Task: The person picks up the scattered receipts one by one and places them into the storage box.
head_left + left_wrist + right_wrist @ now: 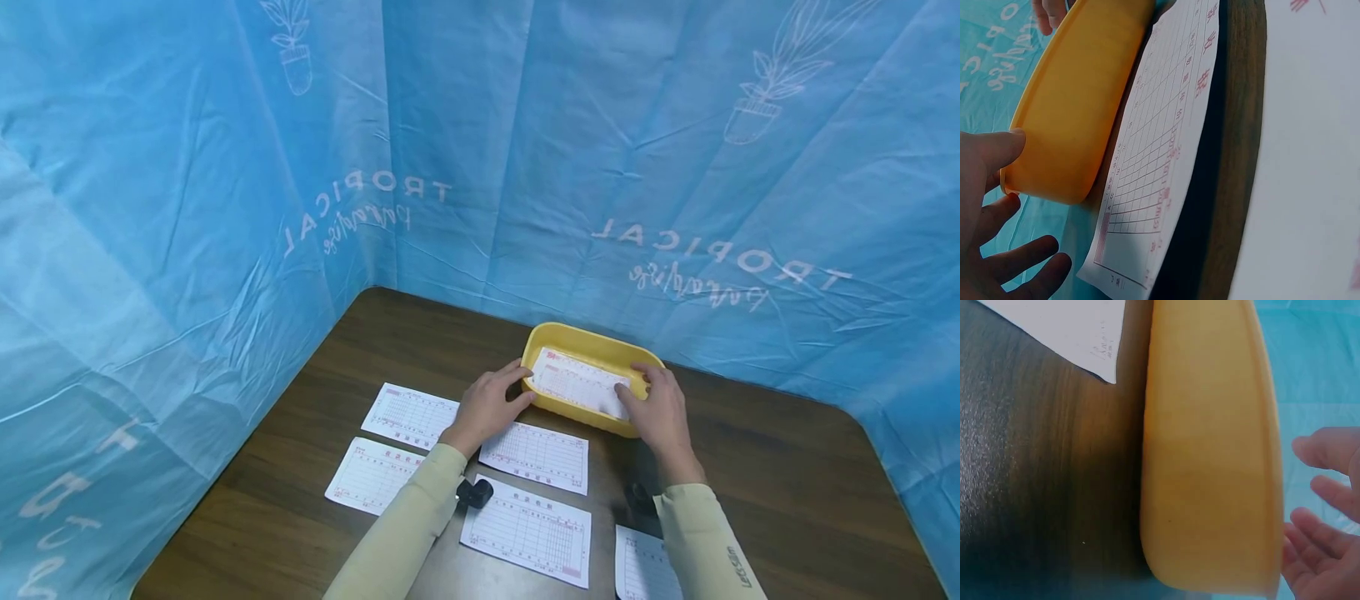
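A yellow plastic basin (585,414) stands toward the back of the table with printed slips (573,379) lying in it. My left hand (491,404) holds the basin's left end, thumb outside on the wall and index finger over the rim; its other fingers (1047,247) are spread loose. At the opposite end, my right hand (663,412) is over the rim, thumb overlapping the slips' right end in the head view. From the right wrist, its fingers (1322,534) look relaxed and apart, with no paper between them.
Separate printed slips lie in front of the basin, among them a left one (375,475), a middle one (528,533) and one partly under the right sleeve (645,562). The dark wooden table (780,467) is edged by blue curtains (525,167) behind and left.
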`<state>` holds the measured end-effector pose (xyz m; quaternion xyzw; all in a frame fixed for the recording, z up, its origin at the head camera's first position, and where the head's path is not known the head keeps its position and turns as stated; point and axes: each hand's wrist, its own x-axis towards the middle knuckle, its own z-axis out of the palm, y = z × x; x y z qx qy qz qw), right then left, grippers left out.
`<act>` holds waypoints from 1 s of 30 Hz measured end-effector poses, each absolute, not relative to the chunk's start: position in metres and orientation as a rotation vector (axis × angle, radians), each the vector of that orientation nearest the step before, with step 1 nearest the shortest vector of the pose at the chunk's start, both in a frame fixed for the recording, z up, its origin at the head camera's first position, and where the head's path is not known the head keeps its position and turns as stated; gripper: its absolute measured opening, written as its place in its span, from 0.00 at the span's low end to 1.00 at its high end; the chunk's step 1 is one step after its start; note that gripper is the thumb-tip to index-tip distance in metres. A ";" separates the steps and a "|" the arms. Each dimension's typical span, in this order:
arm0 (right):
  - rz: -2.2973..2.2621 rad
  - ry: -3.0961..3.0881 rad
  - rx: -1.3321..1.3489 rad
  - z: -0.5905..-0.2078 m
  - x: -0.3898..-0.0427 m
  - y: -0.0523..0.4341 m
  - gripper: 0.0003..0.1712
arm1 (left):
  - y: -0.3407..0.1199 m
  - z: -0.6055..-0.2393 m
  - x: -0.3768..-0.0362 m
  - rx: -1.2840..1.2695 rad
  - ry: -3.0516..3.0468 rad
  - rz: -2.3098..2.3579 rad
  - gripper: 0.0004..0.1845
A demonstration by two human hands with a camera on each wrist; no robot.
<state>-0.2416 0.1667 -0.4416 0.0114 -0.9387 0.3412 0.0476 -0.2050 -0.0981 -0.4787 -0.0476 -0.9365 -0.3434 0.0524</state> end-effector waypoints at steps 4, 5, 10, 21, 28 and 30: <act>1.023 -2.857 0.071 -0.438 -0.238 0.168 0.32 | -0.098 -0.478 -0.205 -0.147 -2.842 -1.055 0.23; 1.010 -2.858 0.084 -0.437 -0.237 0.169 0.33 | -0.098 -0.478 -0.205 -0.149 -2.839 -1.059 0.23; 0.945 -2.868 0.136 -0.433 -0.232 0.171 0.34 | -0.099 -0.478 -0.204 -0.160 -2.834 -1.078 0.24; 0.955 -2.878 0.136 -0.426 -0.218 0.177 0.35 | -0.099 -0.477 -0.204 -0.157 -2.854 -1.060 0.23; 0.976 -2.877 0.139 -0.426 -0.204 0.179 0.35 | -0.099 -0.480 -0.205 -0.163 -2.846 -1.074 0.24; 0.972 -2.873 0.155 -0.426 -0.201 0.180 0.35 | -0.098 -0.480 -0.206 -0.168 -2.838 -1.080 0.24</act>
